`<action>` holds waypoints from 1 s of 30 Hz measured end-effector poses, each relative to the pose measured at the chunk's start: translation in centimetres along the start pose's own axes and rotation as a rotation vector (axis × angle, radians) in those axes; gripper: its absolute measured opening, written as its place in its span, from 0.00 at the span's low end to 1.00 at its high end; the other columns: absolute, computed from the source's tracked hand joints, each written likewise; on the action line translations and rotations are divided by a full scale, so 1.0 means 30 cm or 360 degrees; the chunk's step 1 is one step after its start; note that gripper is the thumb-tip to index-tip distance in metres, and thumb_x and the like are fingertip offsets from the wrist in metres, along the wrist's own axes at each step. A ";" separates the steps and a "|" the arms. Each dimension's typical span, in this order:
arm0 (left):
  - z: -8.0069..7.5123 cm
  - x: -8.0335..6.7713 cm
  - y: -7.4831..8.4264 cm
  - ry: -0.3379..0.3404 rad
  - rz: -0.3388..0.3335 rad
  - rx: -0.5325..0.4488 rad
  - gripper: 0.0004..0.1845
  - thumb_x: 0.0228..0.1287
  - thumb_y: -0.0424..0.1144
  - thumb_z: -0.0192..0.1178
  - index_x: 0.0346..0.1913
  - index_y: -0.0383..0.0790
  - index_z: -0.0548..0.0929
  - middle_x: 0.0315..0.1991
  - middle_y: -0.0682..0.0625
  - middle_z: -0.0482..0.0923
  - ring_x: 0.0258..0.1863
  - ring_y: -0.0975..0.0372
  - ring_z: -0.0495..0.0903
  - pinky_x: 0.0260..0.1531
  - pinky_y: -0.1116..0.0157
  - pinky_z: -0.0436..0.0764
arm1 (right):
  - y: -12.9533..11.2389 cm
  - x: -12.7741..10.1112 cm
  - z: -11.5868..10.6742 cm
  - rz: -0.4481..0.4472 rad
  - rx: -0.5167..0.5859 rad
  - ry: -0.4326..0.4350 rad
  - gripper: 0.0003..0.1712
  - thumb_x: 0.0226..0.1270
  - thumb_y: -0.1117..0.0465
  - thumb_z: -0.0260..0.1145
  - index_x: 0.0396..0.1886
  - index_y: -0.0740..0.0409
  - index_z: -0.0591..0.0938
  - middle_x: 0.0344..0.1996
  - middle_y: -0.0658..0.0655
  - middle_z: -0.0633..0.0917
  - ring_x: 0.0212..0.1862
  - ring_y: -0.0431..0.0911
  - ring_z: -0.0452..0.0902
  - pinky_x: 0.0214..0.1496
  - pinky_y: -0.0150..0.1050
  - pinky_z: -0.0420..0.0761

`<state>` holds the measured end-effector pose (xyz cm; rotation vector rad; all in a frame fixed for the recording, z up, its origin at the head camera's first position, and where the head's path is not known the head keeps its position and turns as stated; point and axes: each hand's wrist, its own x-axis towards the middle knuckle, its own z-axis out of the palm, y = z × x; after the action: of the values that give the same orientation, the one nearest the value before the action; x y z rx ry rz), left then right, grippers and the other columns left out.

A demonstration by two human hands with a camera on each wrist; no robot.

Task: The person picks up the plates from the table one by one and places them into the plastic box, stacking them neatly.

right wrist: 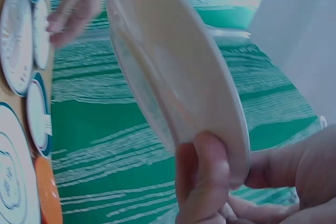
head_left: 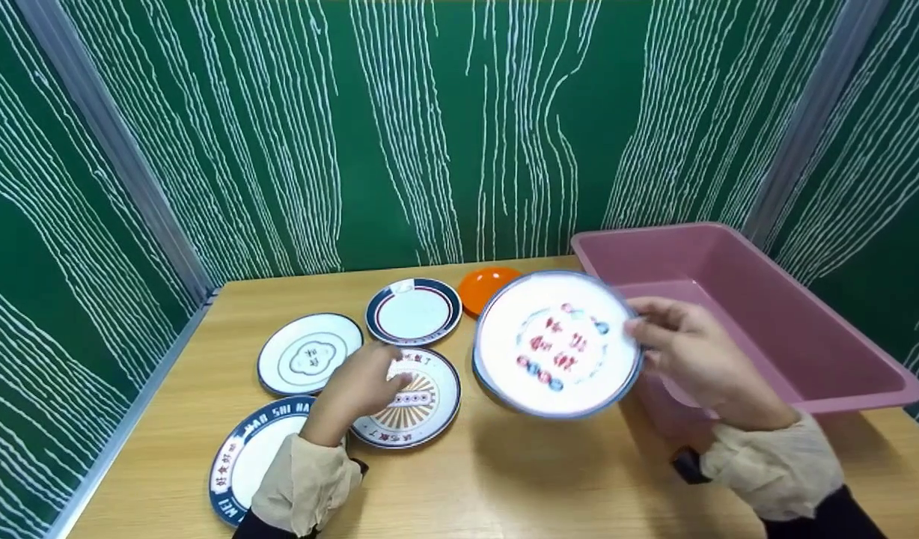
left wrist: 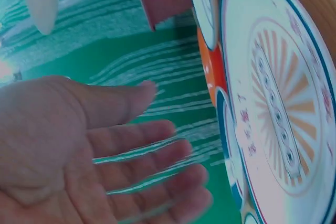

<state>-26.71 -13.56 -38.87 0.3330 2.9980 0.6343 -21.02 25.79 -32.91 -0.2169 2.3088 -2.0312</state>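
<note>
My right hand (head_left: 703, 359) pinches the right edge of a white plate (head_left: 557, 344) with a blue rim and red characters, raised above the table. Its pale underside (right wrist: 178, 61) faces the right wrist view, with thumb and fingers on either side of the rim. My left hand (head_left: 362, 385) hovers over a white plate with an orange sunburst (head_left: 422, 419), holding nothing. In the left wrist view its fingers (left wrist: 152, 190) are extended and apart from that plate. Left of it lie a plate with a cloud-shaped motif (head_left: 310, 355) and a blue-rimmed lettered plate (head_left: 261, 457), partly hidden by my left arm.
A pink plastic tub (head_left: 669, 266) stands at the right. Behind the sunburst plate is a dark-rimmed plate (head_left: 414, 314), beside an orange dish (head_left: 486, 284). The right wrist view shows another motif plate (right wrist: 10, 182) near that dish. Green patterned panels enclose the wooden table (head_left: 459, 498).
</note>
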 end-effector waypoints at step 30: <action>0.013 0.043 -0.133 -0.0201 -0.0311 0.0227 0.25 0.62 0.29 0.69 0.61 0.23 0.78 0.59 0.29 0.74 0.53 0.44 0.77 0.61 0.47 0.77 | 0.041 -0.018 -0.355 0.0334 0.0953 0.0323 0.17 0.74 0.66 0.64 0.58 0.55 0.72 0.45 0.55 0.83 0.47 0.46 0.81 0.50 0.37 0.85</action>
<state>-28.72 -16.68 -40.87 0.0807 2.9112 0.3686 -22.04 36.49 -32.75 0.2598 1.6040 -2.5904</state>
